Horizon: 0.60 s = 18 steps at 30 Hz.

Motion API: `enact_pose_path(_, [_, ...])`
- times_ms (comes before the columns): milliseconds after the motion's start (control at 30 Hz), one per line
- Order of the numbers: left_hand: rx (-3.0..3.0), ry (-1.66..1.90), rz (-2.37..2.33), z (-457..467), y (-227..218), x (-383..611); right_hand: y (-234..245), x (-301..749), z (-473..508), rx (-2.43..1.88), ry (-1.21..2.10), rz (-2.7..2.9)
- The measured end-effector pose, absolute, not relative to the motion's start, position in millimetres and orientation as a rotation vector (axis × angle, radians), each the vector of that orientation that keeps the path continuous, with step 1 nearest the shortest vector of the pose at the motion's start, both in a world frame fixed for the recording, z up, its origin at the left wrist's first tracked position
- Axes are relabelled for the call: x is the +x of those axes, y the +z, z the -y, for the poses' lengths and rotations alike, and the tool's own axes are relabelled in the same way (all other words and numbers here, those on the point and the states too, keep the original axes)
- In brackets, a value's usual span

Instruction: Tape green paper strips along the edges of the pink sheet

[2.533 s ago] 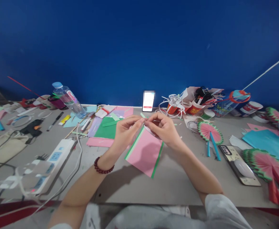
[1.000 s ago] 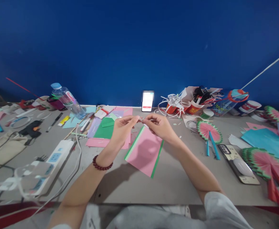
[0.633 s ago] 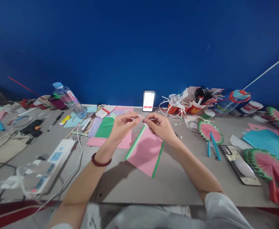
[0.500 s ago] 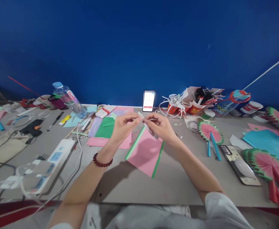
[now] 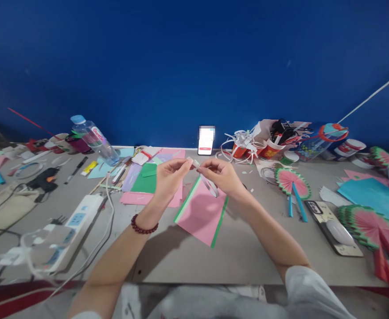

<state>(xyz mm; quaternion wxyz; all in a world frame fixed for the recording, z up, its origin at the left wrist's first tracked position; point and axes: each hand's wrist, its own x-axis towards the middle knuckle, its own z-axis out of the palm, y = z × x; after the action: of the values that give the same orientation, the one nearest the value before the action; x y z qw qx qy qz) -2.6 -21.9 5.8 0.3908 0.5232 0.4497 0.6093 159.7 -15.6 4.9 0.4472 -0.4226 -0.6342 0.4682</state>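
Above the pink sheet (image 5: 201, 213) hangs a slim whitish ring (image 5: 210, 188).

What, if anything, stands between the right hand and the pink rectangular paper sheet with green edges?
Only the thin white ring, probably a tape roll, hanging from the right hand over the far part of the pink sheet. Nothing else visible intervenes; whether ring and paper touch, I can't tell.

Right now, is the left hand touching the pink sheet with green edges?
Apart: in the head view, grey tabletop shows between the left hand and the nearest edge of the pink sheet.
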Motion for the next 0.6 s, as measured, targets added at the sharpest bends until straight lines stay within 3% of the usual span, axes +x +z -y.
enact_pose_path(400, [1.265, 1.507, -1.105, 22.1, 4.2, -3.2, 5.7, 159.4, 17.1, -1.013, 1.096, 1.591])
enact_pose_path(600, [1.236, 1.453, -0.978, 24.9, 6.0, -4.9, 10.0, 159.1, 23.8, -1.032, 0.903, 1.654])
